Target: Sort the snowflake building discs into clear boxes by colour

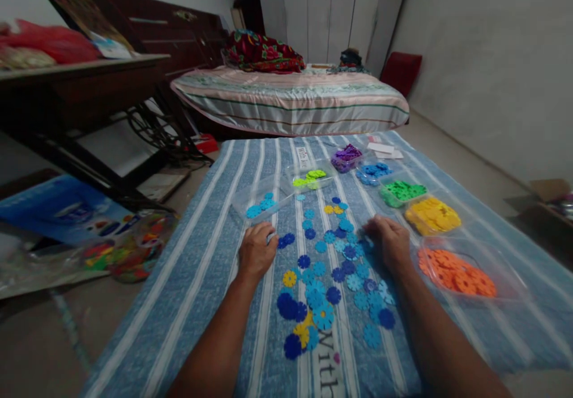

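Note:
Snowflake-shaped plastic discs point(316, 293) in light blue, dark blue and some yellow lie scattered on the striped cloth between my hands. My left hand point(257, 249) is closed with curled fingers, just in front of a clear box point(239, 207) that holds a few light-blue discs point(261, 205). What those fingers hold, if anything, is hidden. On the other side, my right hand point(390, 240) is also closed, fingers bent inward over the right edge of the scattered discs. Its fingertips are dark and slightly blurred, so I cannot make out what is in them.
Clear boxes curve around the discs: lime-green pieces point(310, 178), purple point(347, 154), blue point(375, 172), green point(404, 191), yellow point(433, 215) and orange point(456, 272). White cards point(382, 149) lie at the back. Beyond stands a bed point(290, 99); left is a sewing-machine table point(89, 67).

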Demonstrator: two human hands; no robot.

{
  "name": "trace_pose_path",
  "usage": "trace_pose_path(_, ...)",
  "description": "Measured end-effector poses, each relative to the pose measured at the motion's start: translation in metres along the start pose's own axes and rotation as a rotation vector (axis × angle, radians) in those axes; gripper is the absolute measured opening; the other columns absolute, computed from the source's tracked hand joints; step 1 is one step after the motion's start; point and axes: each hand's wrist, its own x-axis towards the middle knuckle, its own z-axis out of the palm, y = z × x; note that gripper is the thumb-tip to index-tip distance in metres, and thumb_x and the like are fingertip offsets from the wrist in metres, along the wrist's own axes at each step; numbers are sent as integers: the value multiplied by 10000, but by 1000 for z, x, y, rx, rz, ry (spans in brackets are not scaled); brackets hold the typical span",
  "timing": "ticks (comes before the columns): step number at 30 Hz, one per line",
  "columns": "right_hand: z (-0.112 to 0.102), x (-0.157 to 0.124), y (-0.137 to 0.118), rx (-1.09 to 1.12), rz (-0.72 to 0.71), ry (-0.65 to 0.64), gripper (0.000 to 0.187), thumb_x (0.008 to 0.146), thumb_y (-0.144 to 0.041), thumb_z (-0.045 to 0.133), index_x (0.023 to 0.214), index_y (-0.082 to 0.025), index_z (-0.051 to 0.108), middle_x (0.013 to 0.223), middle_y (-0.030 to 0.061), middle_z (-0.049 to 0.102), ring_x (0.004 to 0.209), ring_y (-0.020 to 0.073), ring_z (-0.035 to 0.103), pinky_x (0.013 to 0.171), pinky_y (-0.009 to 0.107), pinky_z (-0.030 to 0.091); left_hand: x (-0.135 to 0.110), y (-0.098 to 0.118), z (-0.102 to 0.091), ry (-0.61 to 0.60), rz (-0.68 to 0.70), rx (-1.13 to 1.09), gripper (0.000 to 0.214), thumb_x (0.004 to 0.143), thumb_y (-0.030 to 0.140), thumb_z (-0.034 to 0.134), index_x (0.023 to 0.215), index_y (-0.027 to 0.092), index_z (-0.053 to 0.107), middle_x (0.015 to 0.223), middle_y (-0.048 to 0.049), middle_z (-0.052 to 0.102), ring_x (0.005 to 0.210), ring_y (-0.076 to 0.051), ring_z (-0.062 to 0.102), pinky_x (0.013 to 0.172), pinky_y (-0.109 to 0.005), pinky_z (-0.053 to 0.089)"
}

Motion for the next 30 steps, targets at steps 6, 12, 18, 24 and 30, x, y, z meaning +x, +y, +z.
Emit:
trace_pose_path(6, 0, -1, 0, -44, 0, -30, 325, 683, -483, 726, 633, -164, 696, 579, 34, 675, 533, 145, 617, 545, 246, 502, -3, 5, 0, -14, -11, -14, 180, 802, 256, 535, 879, 190, 684, 1069, -84, 696, 1003, -252, 603, 925, -396, 467)
trace_pose_path(12, 0, 2, -1, -23, 27, -15, 321, 616, -477, 771, 638, -164, 703, 544, 26, 664, 495, 125, 603, 500, 217, 487, -4, 7, -1, -28, -6, -42, 172, 798, 239, 541, 875, 180, 684, 1071, -93, 693, 1019, -255, 599, 931, -392, 460)
trace_pose_path(18, -1, 2, -2, -46, 9, -33, 305, 619, -465, 774, 632, -167, 706, 544, 23, 660, 487, 121, 580, 483, 223, 482, -4, 10, -8, -25, -37, -106, 159, 783, 250, 548, 845, 178, 676, 1023, -93, 696, 977, -237, 608, 913, -365, 457)
trace_pose_path(24, -3, 2, -1, -88, -2, -44, 287, 642, -458, 764, 641, -176, 711, 554, 23, 663, 511, 120, 589, 503, 219, 483, -1, 26, -41, -249, -154, -215, 239, 790, 360, 533, 709, 169, 652, 675, -3, 618, 679, -154, 577, 657, -263, 432)
trace_pose_path(30, -6, 4, 6, -97, 0, -68, 270, 668, -452, 757, 684, -186, 717, 578, 23, 674, 530, 126, 595, 525, 229, 485, -6, 39, -61, -809, -173, -427, 184, 684, 348, 631, 693, 165, 638, 590, 36, 564, 558, -115, 510, 522, -225, 346)
